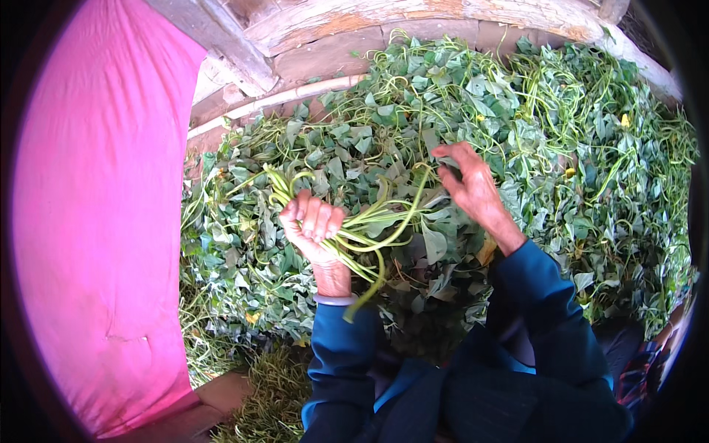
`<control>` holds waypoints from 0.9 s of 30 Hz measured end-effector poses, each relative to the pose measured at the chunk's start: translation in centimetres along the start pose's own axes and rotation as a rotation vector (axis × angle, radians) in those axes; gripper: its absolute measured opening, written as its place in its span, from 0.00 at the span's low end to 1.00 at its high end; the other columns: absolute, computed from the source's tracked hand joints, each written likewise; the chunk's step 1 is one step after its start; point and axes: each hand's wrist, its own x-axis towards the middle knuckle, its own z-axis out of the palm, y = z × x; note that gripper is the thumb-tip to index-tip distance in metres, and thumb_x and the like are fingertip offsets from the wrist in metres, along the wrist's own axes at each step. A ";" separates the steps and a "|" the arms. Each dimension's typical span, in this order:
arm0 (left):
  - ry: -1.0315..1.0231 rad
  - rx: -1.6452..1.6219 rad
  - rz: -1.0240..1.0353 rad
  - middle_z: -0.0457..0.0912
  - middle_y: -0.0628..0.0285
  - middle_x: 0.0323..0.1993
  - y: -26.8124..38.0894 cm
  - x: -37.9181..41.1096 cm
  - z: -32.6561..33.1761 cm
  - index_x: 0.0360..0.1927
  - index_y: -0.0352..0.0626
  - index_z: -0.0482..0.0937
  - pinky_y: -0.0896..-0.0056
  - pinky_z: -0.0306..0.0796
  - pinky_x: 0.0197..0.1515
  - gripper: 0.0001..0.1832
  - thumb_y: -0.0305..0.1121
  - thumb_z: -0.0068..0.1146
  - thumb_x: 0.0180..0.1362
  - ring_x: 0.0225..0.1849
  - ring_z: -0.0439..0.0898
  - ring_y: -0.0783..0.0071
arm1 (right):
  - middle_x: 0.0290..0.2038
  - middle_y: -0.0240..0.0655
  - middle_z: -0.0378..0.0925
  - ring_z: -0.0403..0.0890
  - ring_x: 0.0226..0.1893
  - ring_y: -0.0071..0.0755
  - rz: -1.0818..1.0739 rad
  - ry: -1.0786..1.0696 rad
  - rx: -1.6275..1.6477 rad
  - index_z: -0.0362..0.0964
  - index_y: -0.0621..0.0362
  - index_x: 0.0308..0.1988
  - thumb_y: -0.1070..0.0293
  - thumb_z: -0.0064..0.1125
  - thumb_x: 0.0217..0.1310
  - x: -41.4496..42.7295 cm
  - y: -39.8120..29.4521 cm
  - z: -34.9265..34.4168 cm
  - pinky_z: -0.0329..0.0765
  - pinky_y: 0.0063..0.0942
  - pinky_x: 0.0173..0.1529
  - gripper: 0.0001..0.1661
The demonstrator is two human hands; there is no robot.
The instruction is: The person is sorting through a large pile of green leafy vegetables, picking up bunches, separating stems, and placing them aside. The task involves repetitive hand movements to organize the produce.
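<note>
My left hand (316, 224) is closed around a bundle of long green stems (382, 219). Their ends stick out past my fist at the upper left, and the longer parts trail to the right and down by my wrist. My right hand (468, 177) is raised to the right of the bundle, its thumb and fingers apart, with a leafy stem close by the thumb; whether it touches is not clear. Under both hands spreads a thick heap of leafy green vines (354, 138), with a few yellowed leaves in it.
A pink cloth (111, 221) hangs along the left. Behind the heap are a pale pole (299, 93), a wooden post (232, 50) and a weathered wooden beam (388, 19). Chopped stems (271, 393) lie at the lower left beside bricks. Plaid fabric (637, 371) shows at the lower right.
</note>
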 end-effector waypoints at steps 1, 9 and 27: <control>-0.011 -0.048 -0.014 0.58 0.74 0.07 0.3 0.2 -0.1 0.18 0.48 0.60 0.78 0.57 0.15 0.13 0.34 0.40 0.58 0.07 0.56 0.84 | 0.41 0.40 0.71 0.77 0.33 0.40 -0.149 0.014 0.031 0.71 0.60 0.39 0.76 0.55 0.50 -0.3 -0.6 0.1 0.75 0.31 0.34 0.12; -0.057 -0.138 0.023 0.56 0.75 0.07 -0.1 0.2 -0.2 0.18 0.48 0.59 0.82 0.55 0.15 0.14 0.34 0.41 0.59 0.07 0.55 0.87 | 0.31 0.37 0.74 0.75 0.35 0.39 -0.369 -0.200 0.185 0.71 0.59 0.36 0.66 0.62 0.48 -0.9 -2.8 0.9 0.70 0.34 0.44 0.13; -0.014 -0.029 0.087 0.57 0.75 0.07 1.0 0.6 -0.3 0.17 0.48 0.60 0.81 0.53 0.17 0.14 0.32 0.41 0.59 0.07 0.55 0.85 | 0.27 0.32 0.76 0.74 0.30 0.24 0.359 -0.710 0.817 0.73 0.66 0.34 0.61 0.48 0.62 -1.7 -2.1 1.0 0.70 0.23 0.35 0.17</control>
